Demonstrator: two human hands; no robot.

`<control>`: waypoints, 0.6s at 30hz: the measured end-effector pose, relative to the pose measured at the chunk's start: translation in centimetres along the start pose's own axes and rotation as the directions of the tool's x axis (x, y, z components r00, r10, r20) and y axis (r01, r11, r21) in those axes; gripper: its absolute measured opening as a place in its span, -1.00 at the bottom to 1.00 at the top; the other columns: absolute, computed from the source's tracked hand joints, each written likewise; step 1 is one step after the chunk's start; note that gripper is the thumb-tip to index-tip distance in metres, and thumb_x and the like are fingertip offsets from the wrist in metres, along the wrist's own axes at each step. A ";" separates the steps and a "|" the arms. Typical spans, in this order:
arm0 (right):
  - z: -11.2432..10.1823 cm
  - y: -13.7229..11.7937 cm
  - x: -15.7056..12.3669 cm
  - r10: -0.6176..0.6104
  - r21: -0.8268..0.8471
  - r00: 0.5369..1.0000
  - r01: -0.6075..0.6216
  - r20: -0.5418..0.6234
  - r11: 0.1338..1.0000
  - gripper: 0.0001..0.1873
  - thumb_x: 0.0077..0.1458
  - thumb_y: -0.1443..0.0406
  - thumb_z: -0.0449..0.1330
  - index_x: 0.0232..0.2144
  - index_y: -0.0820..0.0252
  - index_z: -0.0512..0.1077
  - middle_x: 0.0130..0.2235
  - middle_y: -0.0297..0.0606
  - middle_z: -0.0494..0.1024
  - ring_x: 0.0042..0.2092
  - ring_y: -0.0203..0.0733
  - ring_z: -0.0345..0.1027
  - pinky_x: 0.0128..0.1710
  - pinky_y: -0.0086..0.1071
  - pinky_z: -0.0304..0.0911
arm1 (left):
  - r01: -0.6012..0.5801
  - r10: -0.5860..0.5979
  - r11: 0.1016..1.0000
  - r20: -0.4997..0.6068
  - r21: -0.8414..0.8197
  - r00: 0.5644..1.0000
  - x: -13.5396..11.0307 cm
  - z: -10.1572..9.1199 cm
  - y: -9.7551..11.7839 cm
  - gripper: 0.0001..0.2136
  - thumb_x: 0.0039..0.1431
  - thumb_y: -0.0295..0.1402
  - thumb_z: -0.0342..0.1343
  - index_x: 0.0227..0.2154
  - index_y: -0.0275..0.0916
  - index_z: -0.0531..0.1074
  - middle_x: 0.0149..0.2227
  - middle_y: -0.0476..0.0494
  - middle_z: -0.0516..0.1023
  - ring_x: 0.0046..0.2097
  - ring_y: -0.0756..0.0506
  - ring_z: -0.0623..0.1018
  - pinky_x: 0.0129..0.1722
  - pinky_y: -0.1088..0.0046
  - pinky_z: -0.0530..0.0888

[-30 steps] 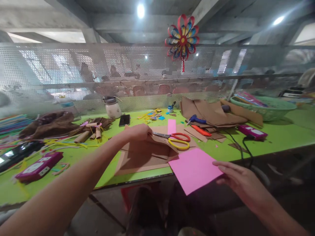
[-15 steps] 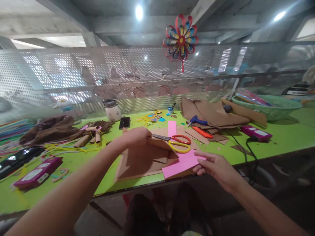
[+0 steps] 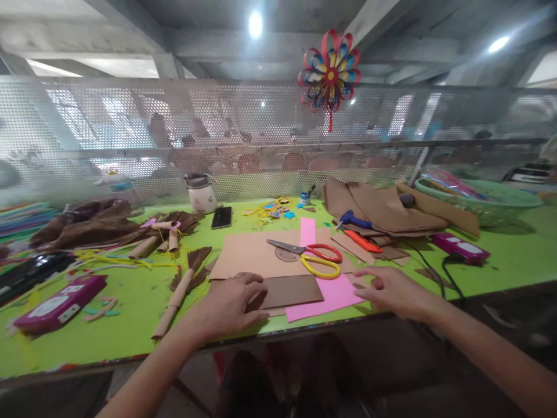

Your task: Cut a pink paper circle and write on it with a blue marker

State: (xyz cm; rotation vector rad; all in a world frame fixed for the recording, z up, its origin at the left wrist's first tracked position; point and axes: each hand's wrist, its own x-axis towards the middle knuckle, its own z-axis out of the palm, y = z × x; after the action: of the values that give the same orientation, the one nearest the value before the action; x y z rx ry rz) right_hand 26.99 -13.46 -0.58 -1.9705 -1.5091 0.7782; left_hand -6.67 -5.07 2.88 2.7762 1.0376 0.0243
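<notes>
My left hand (image 3: 230, 302) rests on the left end of a dark brown card piece (image 3: 289, 291) at the table's near edge, fingers curled over it. A pink paper sheet (image 3: 331, 295) lies partly under that card. My right hand (image 3: 391, 290) lies open at the pink sheet's right edge, fingers spread. Just behind, red and yellow scissors (image 3: 313, 257) rest on a larger tan cardboard sheet (image 3: 252, 255), beside a pink paper strip (image 3: 307, 231).
On the green table (image 3: 130, 313): a brown paper broom (image 3: 180, 287), rolled paper tubes (image 3: 152, 241), a magenta box (image 3: 58, 296), a phone (image 3: 221, 217), a jar (image 3: 200, 191), stacked cardboard (image 3: 383, 209), a blue glue gun (image 3: 352, 219), an orange cutter (image 3: 363, 241), a green basket (image 3: 478, 197). A perforated screen stands behind.
My left hand came back from the scissors to the near edge and laid the folded cardboard flat. My right hand set the pink sheet down on the table and opened.
</notes>
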 end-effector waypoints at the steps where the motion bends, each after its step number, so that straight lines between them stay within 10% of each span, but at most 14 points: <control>1: -0.8 -0.2 0.2 -0.030 -0.055 0.999 0.028 -0.040 0.998 -0.51 0.02 0.14 0.24 -0.05 0.33 0.52 -0.66 -0.42 0.40 -0.72 -0.37 0.07 -0.73 -0.49 -0.04 | -0.010 0.011 0.999 0.025 -0.045 1.000 0.0 -0.2 -0.1 -0.72 0.18 -0.14 0.08 -0.19 -0.16 0.56 0.09 -0.24 0.49 0.04 -0.25 0.50 -0.02 0.32 0.39; 7: -1.3 -4.7 5.4 -0.407 -0.377 0.913 0.392 0.043 0.840 -0.62 0.22 0.15 0.02 -0.15 0.18 0.55 -0.20 -0.15 0.61 -0.24 -0.12 0.43 -0.31 -0.37 0.23 | 0.108 -0.077 0.980 0.179 -0.169 0.981 6.0 -2.7 -2.3 -0.75 0.25 -0.22 0.06 -0.21 -0.23 0.57 -0.26 -0.17 0.62 -0.22 -0.17 0.57 -0.20 0.33 0.43; 12: 2.4 -6.3 11.2 -0.365 -0.460 0.902 0.432 0.230 0.776 -0.50 -0.18 0.34 0.31 -0.08 0.14 0.54 -0.23 -0.12 0.61 -0.25 -0.05 0.43 -0.41 -0.40 0.09 | 0.249 -0.189 0.942 0.259 -0.225 0.947 11.7 -2.6 -3.8 -0.73 0.31 -0.21 0.10 -0.09 -0.30 0.45 -0.14 -0.15 0.54 -0.21 -0.08 0.56 -0.21 0.27 0.54; 18: 3.4 -4.1 13.2 -0.367 -0.345 0.891 0.444 0.266 0.827 -0.18 -0.31 0.39 0.30 0.12 0.03 0.40 -0.18 -0.19 0.60 -0.25 -0.06 0.43 -0.42 -0.42 0.09 | 0.296 -0.248 0.926 0.212 -0.235 0.945 11.8 -0.8 -4.5 -0.72 0.30 -0.21 0.12 -0.06 -0.30 0.44 -0.08 -0.16 0.52 -0.14 -0.13 0.56 -0.17 0.24 0.54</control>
State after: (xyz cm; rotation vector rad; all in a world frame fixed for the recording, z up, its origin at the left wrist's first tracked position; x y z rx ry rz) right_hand 24.59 0.57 -1.61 -1.7647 -2.2600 0.5064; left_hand -0.77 6.12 2.39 2.3280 1.2613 -0.1140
